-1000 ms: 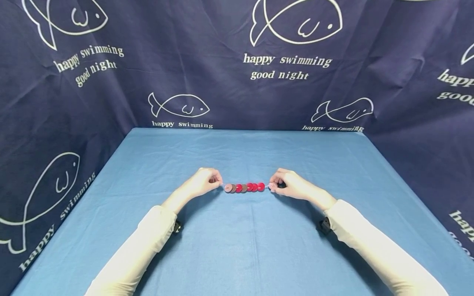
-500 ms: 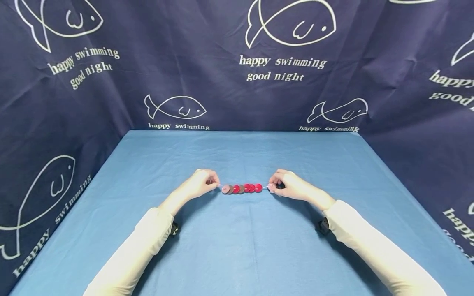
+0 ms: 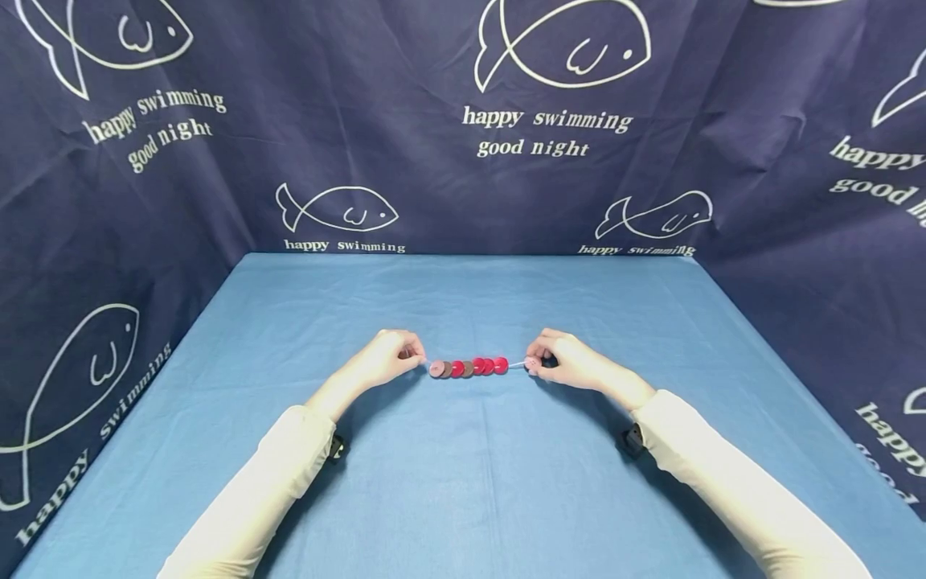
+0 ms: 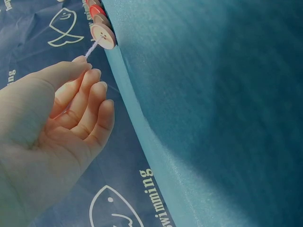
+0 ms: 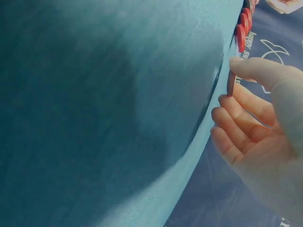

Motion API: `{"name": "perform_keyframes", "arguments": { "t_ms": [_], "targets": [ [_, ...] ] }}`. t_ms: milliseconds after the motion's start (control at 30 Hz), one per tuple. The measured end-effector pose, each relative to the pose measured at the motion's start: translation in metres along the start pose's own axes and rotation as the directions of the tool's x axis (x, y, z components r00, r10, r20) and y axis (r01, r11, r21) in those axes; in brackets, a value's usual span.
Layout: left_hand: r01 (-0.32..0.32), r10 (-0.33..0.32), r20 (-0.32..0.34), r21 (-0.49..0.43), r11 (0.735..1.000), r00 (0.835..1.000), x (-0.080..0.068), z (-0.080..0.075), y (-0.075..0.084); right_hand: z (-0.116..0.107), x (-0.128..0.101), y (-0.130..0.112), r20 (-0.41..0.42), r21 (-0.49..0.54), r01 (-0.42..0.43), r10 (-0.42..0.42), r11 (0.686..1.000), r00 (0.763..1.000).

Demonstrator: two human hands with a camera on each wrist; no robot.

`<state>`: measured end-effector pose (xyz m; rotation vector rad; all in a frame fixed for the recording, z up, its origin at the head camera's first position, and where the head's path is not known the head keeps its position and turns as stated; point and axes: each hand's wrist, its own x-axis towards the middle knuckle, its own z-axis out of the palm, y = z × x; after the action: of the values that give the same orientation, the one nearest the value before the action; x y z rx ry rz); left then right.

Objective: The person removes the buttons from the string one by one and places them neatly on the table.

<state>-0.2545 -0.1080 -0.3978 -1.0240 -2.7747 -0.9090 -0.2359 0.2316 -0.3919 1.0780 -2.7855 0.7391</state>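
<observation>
Left hand [image 3: 387, 359]: near the middle of the worktop [image 3: 463, 482], a little left of centre; its grip pinches the left end of the thread [image 4: 91, 48] between thumb and forefinger, the other fingers loosely curled beneath.
Thread: pale, drawn level and just above the cloth between the 2 hands; only short bare lengths show, one at each end of the buttons.
Buttons [image 3: 468, 367]: 1 row of about 7 on the thread, well away from every edge of the worktop; a pale pink one sits leftmost, then brownish ones, then red ones to the right. They touch one another and lie closer to the left hand.
Single button [image 3: 531, 364]: apart from the row, right beside the right fingertips; whether it is threaded cannot be told.
Right hand [image 3: 571, 362]: its grip pinches the right end of the thread, with that pale button at its fingertips.
Step in hand: by my reading, the string is being held taut with the buttons gathered along it.
Next move: it likely calls for both pinches to hold firm and level, so no button slides off an end.
</observation>
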Motion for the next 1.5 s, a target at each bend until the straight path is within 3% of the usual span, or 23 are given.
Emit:
{"name": "perform_keyframes", "arguments": {
  "t_ms": [233, 1167, 1500],
  "targets": [
    [0.021, -0.021, 0.012, -0.005, 1.0, 1.0, 0.001, 0.0, 0.001, -0.003, -0.001, 0.0, -0.003, -0.008, -0.004, 0.004, 1.0, 1.0],
    [0.002, -0.002, -0.003, -0.001, 1.0, 1.0, 0.001, 0.0, 0.003, -0.004, -0.012, 0.007, -0.024, -0.054, 0.002, -0.004, 0.999, 1.0],
    [0.056, -0.056, -0.028, -0.004, 0.998, 0.998, 0.001, -0.001, 0.004, -0.004, -0.012, 0.006, -0.01, -0.058, -0.031, 0.03, 0.998, 0.999]
  ]
}}
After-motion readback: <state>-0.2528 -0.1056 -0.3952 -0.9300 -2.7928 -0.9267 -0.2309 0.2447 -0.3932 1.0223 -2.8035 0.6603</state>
